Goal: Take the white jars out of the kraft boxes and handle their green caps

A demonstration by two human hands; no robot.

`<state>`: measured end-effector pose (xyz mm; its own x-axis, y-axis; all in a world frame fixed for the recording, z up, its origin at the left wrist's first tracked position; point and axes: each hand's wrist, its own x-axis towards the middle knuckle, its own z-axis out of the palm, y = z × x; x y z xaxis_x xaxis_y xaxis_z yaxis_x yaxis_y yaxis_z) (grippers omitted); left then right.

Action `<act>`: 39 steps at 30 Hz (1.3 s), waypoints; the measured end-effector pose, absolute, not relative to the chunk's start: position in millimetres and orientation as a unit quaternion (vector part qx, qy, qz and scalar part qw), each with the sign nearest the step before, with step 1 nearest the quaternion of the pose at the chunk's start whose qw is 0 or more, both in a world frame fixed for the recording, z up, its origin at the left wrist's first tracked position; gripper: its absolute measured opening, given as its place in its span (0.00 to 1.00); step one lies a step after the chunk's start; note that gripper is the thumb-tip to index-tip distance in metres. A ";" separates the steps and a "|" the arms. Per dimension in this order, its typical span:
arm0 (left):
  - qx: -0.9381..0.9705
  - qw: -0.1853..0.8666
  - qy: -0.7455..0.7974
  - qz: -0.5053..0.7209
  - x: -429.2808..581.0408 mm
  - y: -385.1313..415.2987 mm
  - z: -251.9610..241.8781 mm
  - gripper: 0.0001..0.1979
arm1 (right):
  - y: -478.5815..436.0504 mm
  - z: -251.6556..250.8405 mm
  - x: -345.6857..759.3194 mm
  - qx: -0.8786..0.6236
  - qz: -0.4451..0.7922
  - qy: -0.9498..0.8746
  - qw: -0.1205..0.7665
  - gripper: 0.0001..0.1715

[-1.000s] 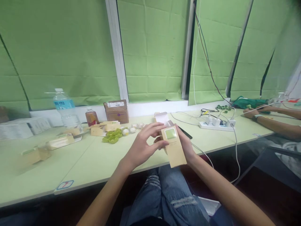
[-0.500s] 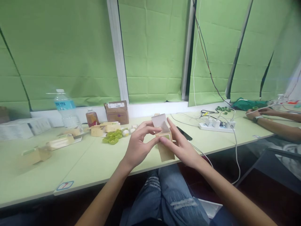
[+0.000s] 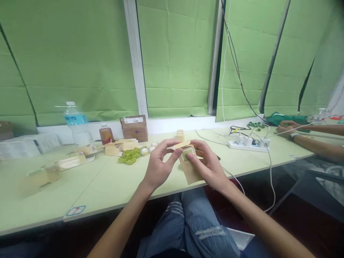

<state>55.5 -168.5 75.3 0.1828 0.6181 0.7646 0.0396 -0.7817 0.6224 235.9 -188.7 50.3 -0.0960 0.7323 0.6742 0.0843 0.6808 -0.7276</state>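
A small tan cardboard box with a pale green patch on its face is between my hands, above the table's front edge. My left hand pinches its top flap from the left, thumb below and fingers above. From the right, my right hand grips the box, its thumb pressed on the front near the green patch. The flap is folded over toward me. Fingers cover the box's sides, and its inside is hidden. Behind it on the table stands a small yellowish box.
Left on the table are green clover-shaped pieces, opened cartons, a drink bottle, a large water bottle and a brown carton. A power strip with cables lies right. Another person's hands are farther right.
The box's top flap, upright before, is now folded down toward me. My right fingers have curled around the box, which has tilted. The other person's hands have shifted slightly left.
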 end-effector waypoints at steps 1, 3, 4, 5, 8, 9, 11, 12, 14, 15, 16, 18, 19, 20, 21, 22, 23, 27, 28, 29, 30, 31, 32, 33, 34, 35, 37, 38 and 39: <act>0.727 0.244 0.229 0.600 55.8 -169.4 75.6 0.13 | -189.2 50.4 235.8 -0.297 0.269 -0.689 0.603 0.23; 0.721 0.250 0.237 0.602 56.1 -170.8 75.9 0.13 | -190.4 51.1 235.6 -0.300 0.271 -0.690 0.601 0.25; 0.720 0.251 0.239 0.601 56.1 -171.5 76.0 0.13 | -191.1 51.5 235.5 -0.302 0.271 -0.690 0.600 0.26; 0.722 0.250 0.241 0.599 56.0 -172.0 76.0 0.13 | -191.7 52.0 235.3 -0.303 0.270 -0.690 0.599 0.26; 0.734 0.234 0.237 0.593 55.8 -173.0 75.8 0.12 | -193.0 53.0 235.0 -0.302 0.272 -0.692 0.597 0.28; 0.737 0.225 0.235 0.593 55.7 -173.2 75.8 0.12 | -193.2 53.1 235.0 -0.300 0.273 -0.692 0.597 0.28; 0.744 0.208 0.231 0.591 55.5 -173.1 75.8 0.12 | -193.0 52.9 235.3 -0.298 0.274 -0.693 0.597 0.29; 0.749 0.201 0.229 0.588 55.3 -172.8 75.9 0.11 | -192.7 52.6 235.5 -0.298 0.274 -0.693 0.597 0.29; 0.759 0.188 0.228 0.580 54.1 -171.9 76.0 0.12 | -192.1 51.8 235.9 -0.298 0.271 -0.696 0.594 0.29; 0.765 0.182 0.227 0.575 53.2 -171.2 76.0 0.12 | -191.8 51.3 236.1 -0.299 0.269 -0.699 0.591 0.29; 0.771 0.172 0.225 0.571 52.1 -170.5 76.0 0.12 | -191.8 51.0 236.2 -0.298 0.266 -0.703 0.588 0.29; 0.787 0.140 0.213 0.561 49.4 -168.8 76.0 0.12 | -192.1 51.0 236.0 -0.299 0.261 -0.710 0.582 0.27; 0.797 0.119 0.202 0.557 48.0 -167.9 75.9 0.12 | -192.6 51.4 235.8 -0.299 0.260 -0.712 0.579 0.26; 0.806 0.096 0.191 0.552 46.6 -167.1 75.9 0.13 | -193.1 52.0 235.5 -0.299 0.261 -0.713 0.578 0.26; 0.814 0.075 0.179 0.547 45.3 -166.2 75.9 0.13 | -193.6 52.7 235.1 -0.299 0.263 -0.713 0.577 0.25; 0.821 0.058 0.169 0.542 44.3 -165.4 76.0 0.14 | -194.1 53.4 234.7 -0.300 0.265 -0.713 0.576 0.24; 0.827 0.044 0.160 0.537 43.4 -164.7 76.0 0.14 | -194.4 54.0 234.2 -0.300 0.269 -0.713 0.574 0.23; 0.841 0.006 0.126 0.527 42.0 -161.7 75.5 0.15 | -194.9 54.2 231.5 -0.297 0.289 -0.713 0.565 0.20; 0.842 0.002 0.118 0.526 41.8 -161.1 75.3 0.15 | -195.1 54.0 230.7 -0.293 0.295 -0.713 0.565 0.19; 0.843 -0.002 0.111 0.526 41.3 -160.6 75.2 0.15 | -195.6 53.9 229.9 -0.289 0.302 -0.712 0.564 0.19; 0.844 -0.002 0.106 0.526 40.6 -160.4 75.4 0.14 | -196.3 54.3 229.2 -0.287 0.310 -0.710 0.564 0.19; 0.846 0.001 0.105 0.523 39.6 -160.5 75.9 0.14 | -197.1 55.1 228.9 -0.287 0.318 -0.706 0.564 0.20; 0.851 0.008 0.109 0.514 38.2 -161.0 76.6 0.15 | -197.8 56.5 229.1 -0.290 0.326 -0.700 0.566 0.20; 0.858 0.018 0.116 0.501 36.5 -162.0 77.7 0.17 | -198.2 58.2 230.0 -0.297 0.335 -0.690 0.569 0.20; 0.866 0.031 0.123 0.484 34.9 -163.4 78.8 0.21 | -198.1 60.2 231.5 -0.308 0.344 -0.676 0.575 0.21; 0.874 0.047 0.132 0.464 33.4 -165.2 79.9 0.26 | -197.2 62.0 233.6 -0.322 0.352 -0.658 0.583 0.21; 0.890 0.077 0.149 0.423 32.4 -168.8 80.9 0.40 | -192.9 64.4 239.0 -0.352 0.375 -0.615 0.597 0.23; 0.897 0.086 0.160 0.402 33.3 -170.4 80.3 0.46 | -189.7 64.4 241.6 -0.366 0.395 -0.593 0.598 0.24; 0.903 0.089 0.177 0.382 35.3 -171.5 79.0 0.50 | -186.0 63.6 243.7 -0.377 0.420 -0.571 0.596 0.25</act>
